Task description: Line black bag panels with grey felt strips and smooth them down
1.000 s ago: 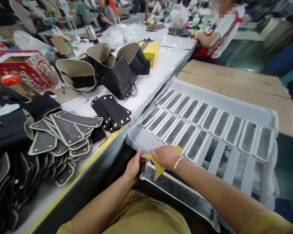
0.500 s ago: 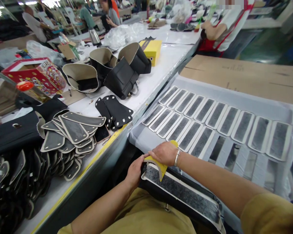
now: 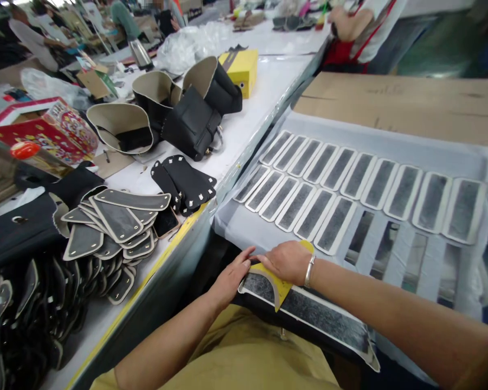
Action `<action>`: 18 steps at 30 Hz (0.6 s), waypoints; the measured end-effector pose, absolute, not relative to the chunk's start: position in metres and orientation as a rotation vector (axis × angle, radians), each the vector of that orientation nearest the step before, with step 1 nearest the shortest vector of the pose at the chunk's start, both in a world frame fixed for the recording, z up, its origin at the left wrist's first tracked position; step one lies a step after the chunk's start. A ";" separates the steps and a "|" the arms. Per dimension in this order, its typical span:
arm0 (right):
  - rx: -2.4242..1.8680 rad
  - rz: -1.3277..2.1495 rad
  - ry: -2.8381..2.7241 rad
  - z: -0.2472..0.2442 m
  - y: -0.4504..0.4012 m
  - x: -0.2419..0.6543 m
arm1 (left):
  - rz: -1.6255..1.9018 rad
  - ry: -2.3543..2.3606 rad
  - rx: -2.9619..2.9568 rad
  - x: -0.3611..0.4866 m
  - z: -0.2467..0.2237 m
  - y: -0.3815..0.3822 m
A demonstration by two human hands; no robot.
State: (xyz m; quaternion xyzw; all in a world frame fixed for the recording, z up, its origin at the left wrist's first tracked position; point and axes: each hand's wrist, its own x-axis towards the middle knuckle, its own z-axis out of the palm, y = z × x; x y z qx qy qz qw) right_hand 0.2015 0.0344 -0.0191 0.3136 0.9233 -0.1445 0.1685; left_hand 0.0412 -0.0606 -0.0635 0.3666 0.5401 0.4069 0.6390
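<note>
Probably the yellow piece [image 3: 283, 292], at lower centre of the frame, is light and springy; its middle, which the right hand [image 3: 290, 261] clasps, seems good to hold. Whether the left hand [image 3: 230, 279], by the strip [image 3: 329, 315], pinches anything, I cannot tell.

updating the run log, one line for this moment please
right grip: holding yellow piece over dark strip; left grip: at strip's left end; panels: two rows

White table [image 3: 283, 77]: we see black bags [image 3: 189, 122], a yellow box [image 3: 249, 75] and piled rimmed pieces [image 3: 120, 216].
Slatted rack [image 3: 236, 222]: we see two rows of panels [image 3: 430, 200].
</note>
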 end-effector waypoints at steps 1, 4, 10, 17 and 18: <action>0.912 -0.394 2.615 -0.016 0.031 0.203 | 0.909 1.220 0.830 0.040 -0.061 -0.060; 0.971 -0.336 2.595 -0.008 0.025 0.209 | 0.924 1.095 0.718 0.033 -0.057 -0.059; 1.190 -0.380 2.483 0.004 0.025 0.233 | 0.976 0.967 0.652 0.021 -0.064 -0.052; 2.072 -0.534 2.291 0.003 0.009 0.305 | 0.871 1.142 0.929 0.024 -0.059 -0.043; 2.182 -0.526 2.257 0.002 0.004 0.317 | 0.866 1.164 0.974 0.025 -0.058 -0.043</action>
